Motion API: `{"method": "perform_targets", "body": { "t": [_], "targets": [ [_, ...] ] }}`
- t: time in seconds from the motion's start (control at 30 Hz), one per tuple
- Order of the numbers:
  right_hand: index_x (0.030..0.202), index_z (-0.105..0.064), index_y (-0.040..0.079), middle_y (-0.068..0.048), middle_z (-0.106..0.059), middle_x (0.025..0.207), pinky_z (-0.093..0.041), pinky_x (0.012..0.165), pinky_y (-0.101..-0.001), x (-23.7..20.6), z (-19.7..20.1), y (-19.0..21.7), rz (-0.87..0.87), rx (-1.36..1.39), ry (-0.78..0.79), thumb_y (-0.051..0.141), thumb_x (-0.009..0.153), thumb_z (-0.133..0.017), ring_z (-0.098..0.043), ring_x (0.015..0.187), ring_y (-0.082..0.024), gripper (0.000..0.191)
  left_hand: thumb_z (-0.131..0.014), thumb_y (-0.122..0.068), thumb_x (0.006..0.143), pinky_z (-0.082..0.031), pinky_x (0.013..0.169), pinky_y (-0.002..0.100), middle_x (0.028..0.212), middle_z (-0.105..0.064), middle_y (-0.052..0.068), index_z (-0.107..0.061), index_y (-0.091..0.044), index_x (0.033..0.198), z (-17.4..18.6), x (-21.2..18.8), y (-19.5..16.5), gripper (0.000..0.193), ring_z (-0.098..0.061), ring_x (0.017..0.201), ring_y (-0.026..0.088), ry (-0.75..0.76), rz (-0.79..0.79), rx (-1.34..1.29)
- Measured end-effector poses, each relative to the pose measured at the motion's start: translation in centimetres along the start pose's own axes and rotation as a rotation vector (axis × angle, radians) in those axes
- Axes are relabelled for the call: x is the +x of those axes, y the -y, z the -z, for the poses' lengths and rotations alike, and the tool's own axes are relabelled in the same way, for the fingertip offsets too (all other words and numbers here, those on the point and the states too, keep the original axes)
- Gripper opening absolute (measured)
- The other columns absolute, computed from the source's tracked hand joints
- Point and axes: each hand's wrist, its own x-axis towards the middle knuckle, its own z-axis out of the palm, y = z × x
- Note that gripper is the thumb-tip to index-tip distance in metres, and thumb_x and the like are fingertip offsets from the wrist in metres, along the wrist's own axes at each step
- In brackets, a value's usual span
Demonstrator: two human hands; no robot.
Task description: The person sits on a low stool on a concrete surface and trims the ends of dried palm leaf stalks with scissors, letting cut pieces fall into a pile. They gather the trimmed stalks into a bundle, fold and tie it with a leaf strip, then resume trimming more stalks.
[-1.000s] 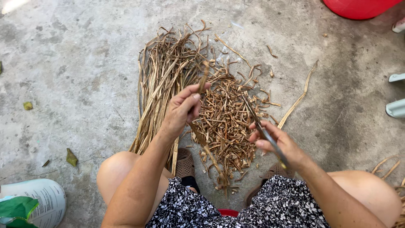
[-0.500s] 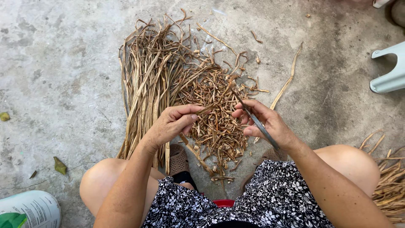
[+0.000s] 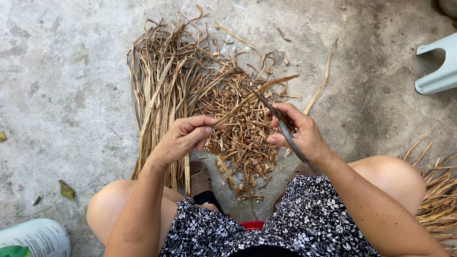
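My left hand [image 3: 183, 139] pinches one end of a long dry tan stalk [image 3: 259, 91] that slants up to the right. My right hand [image 3: 299, 134] grips dark metal scissors [image 3: 275, 114], and their blades meet the stalk near its middle. Under both hands lies a heap of short cut stalk pieces [image 3: 240, 133] on the concrete floor [image 3: 62, 95]. A bundle of long uncut dry stalks [image 3: 159, 90] lies spread to the left of the heap, beside my left hand.
My bare knees and a black-and-white floral dress fill the bottom; a brown sandal [image 3: 200, 178] sits between them. A pale plastic stool leg [image 3: 438, 66] stands at right, more dry stalks [image 3: 435, 190] at the lower right, a white sack [image 3: 33, 238] at the lower left.
My left hand has lifted a single stalk off the pile and stretched it out. My right hand has brought the scissors up to it. The view shifted down and left.
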Motion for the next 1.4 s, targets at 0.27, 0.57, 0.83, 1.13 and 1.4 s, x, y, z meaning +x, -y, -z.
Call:
{"method": "perform_targets", "body": {
  "t": [0.27, 0.57, 0.83, 1.13, 1.4],
  "targets": [
    [0.13, -0.06, 0.01, -0.003, -0.062, 0.104, -0.057, 0.072, -0.0273, 0.5, -0.7, 1.5, 0.149, -0.455, -0.191, 0.035, 0.074, -0.092, -0.064, 0.085, -0.012, 0.069, -0.06, -0.012, 0.095, -0.051, 0.06, 0.019, 0.079, -0.073, -0.006, -0.071, -0.008, 0.125, -0.5, -0.1, -1.4, 0.032, -0.06, 0.064, 0.001, 0.031, 0.122, -0.039],
    [0.132, -0.059, 0.011, -0.004, -0.062, 0.101, -0.055, 0.071, -0.0276, 0.4, -2.3, 2.0, 0.179, -0.45, -0.106, 0.034, 0.074, -0.091, -0.064, 0.084, -0.013, 0.07, -0.058, -0.024, 0.105, -0.048, 0.051, 0.018, 0.073, -0.07, -0.003, -0.066, -0.008, 0.132, -3.5, 2.7, 0.1, 0.032, -0.06, 0.057, 0.003, -0.086, -0.155, -0.162],
    [0.137, -0.056, 0.01, 0.003, -0.069, 0.104, -0.053, 0.08, -0.0209, 1.0, -0.8, 0.0, -0.041, -0.14, -0.109, 0.034, 0.079, -0.088, -0.062, 0.09, -0.003, 0.07, -0.055, -0.027, 0.107, -0.035, 0.045, 0.016, 0.06, -0.056, -0.008, -0.073, -0.01, 0.126, -3.0, 2.5, 0.9, 0.031, -0.049, 0.051, -0.001, -0.074, -0.053, -0.184],
    [0.12, -0.068, 0.002, 0.005, -0.061, 0.078, -0.038, 0.049, -0.0185, 1.3, -0.6, -1.8, -0.297, 0.365, 0.017, 0.019, 0.085, -0.083, -0.049, 0.06, -0.003, 0.042, -0.053, -0.028, 0.107, -0.032, 0.044, 0.016, 0.062, -0.058, -0.005, -0.066, -0.006, 0.132, -2.6, 2.0, -0.1, 0.037, -0.044, 0.048, 0.0, -0.023, -0.057, -0.301],
    [0.128, -0.056, 0.011, -0.002, -0.074, 0.105, -0.059, 0.068, -0.0187, 2.0, -2.7, -1.3, -0.205, 0.446, -0.027, 0.015, 0.082, -0.081, -0.07, 0.085, -0.006, 0.052, -0.055, -0.024, 0.109, -0.047, 0.063, 0.023, 0.078, -0.063, 0.0, -0.065, -0.001, 0.125, -2.7, 2.8, -0.2, 0.03, -0.056, 0.066, 0.008, -0.027, -0.209, -0.741]
  ]
}}
